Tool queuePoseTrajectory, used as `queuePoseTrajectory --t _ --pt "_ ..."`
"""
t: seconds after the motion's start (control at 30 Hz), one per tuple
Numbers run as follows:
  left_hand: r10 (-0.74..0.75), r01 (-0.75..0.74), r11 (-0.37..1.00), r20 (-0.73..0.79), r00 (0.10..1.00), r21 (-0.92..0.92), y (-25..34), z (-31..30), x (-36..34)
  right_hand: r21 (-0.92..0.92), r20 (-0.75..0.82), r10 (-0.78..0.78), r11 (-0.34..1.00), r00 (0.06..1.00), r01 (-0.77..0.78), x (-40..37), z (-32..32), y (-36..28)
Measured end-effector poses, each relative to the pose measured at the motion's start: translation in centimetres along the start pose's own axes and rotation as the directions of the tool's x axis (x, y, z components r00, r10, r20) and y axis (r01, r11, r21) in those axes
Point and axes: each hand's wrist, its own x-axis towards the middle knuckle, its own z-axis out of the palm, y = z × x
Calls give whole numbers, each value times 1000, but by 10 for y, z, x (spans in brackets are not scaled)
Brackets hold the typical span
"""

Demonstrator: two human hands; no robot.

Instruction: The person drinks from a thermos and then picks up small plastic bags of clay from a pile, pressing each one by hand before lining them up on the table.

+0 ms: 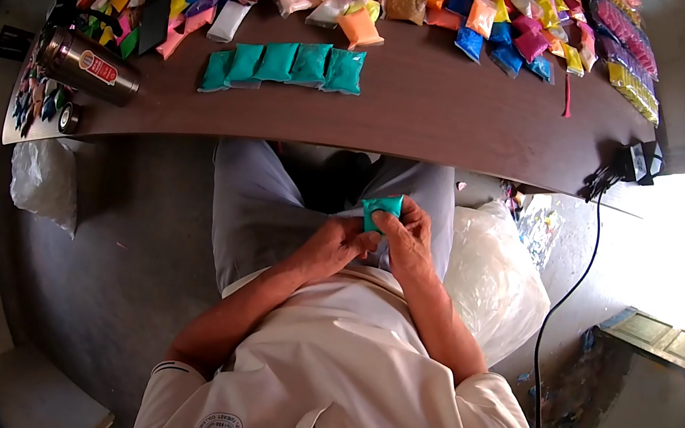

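Note:
Above my lap, a small teal packet [380,206] is pinched in my right hand [412,236], with the thumb lying across its front. My left hand [340,241] is closed, its fingertips at the packet's lower edge. Whether those fingers grip the packet or only touch it is hard to tell. On the table ahead, several similar teal packets [277,62] lie side by side in a slightly slanting row.
Many coloured packets [404,6] cover the back of the brown table [428,129]. A steel flask [92,67] lies at left by its cap [69,118]. A black cable [553,324] hangs on my right, near a large clear plastic bag [493,278].

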Motion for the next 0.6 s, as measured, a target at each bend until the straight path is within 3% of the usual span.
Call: queuePoseTrajectory --t 0.6 --pt "-40 40 999 8 999 21 2 0 1 44 -11 4 999 1000 -4 6 -8 4"
